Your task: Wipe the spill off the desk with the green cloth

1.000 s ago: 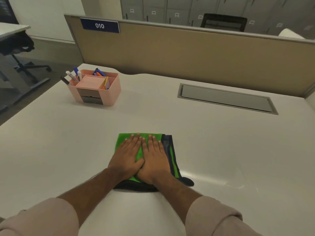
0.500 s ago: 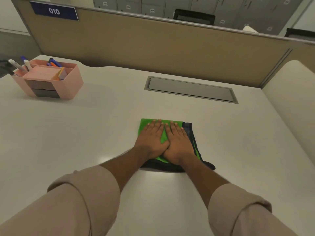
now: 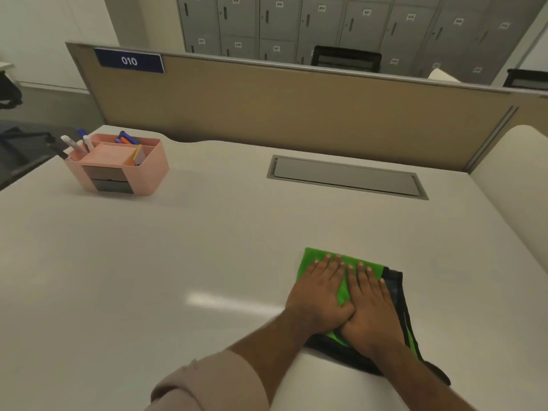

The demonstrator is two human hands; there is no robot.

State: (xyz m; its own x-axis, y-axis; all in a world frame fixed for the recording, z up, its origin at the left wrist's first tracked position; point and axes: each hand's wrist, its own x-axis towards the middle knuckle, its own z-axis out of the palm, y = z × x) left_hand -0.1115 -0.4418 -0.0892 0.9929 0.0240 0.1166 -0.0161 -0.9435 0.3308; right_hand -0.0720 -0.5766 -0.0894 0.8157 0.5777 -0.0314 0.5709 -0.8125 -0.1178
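A folded green cloth (image 3: 315, 260) with dark edging lies on the white desk (image 3: 178, 262), right of centre and near me. My left hand (image 3: 318, 295) and my right hand (image 3: 369, 307) rest side by side on top of it, palms down, fingers straight and close together, thumbs touching. Both press the cloth flat against the desk. I cannot make out any spill on the surface; a pale streak of reflected light (image 3: 231, 302) shows just left of the hands.
A pink desk organizer (image 3: 118, 167) with pens stands at the far left. A grey cable hatch (image 3: 347, 176) is set into the desk beyond the cloth. A tan partition (image 3: 296, 108) closes the back, and a white curved panel (image 3: 510, 197) rises at the right.
Both hands have slid the cloth to the right across the desk; it now lies in front of the cable hatch. The hands keep the same flat pose.
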